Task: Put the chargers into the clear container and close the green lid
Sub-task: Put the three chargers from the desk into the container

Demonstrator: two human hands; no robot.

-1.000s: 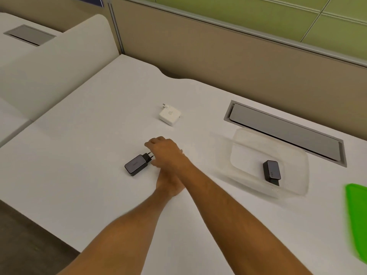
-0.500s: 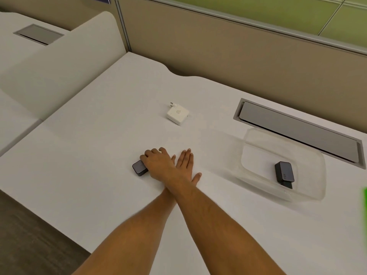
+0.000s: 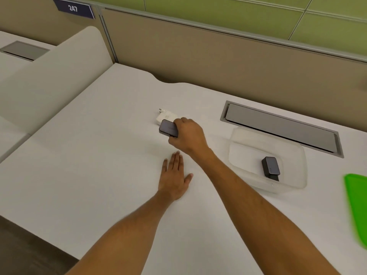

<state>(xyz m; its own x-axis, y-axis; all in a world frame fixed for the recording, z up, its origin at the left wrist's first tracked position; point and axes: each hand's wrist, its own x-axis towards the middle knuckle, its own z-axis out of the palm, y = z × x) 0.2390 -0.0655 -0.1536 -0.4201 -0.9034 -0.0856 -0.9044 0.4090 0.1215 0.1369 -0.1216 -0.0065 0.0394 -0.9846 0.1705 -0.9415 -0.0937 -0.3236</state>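
My right hand [image 3: 188, 136] grips a dark grey charger [image 3: 168, 128], lifted above the white desk and overlapping a white charger [image 3: 166, 116] that lies behind it. My left hand [image 3: 175, 175] rests flat on the desk, fingers together, holding nothing. The clear container [image 3: 297, 155] stands open to the right with another dark charger [image 3: 270, 168] inside it. The green lid [image 3: 357, 203] lies at the right edge of the view, partly cut off.
A grey cable hatch [image 3: 282, 129] is set into the desk [image 3: 89, 165] just behind the container. A beige partition [image 3: 218, 62] runs along the back, with a curved divider [image 3: 49, 80] at the left. The desk's front edge drops off at lower left.
My right hand closed on the dark charger, lifted it off the desk and carried it back and to the right. My left hand stayed flat on the desk.
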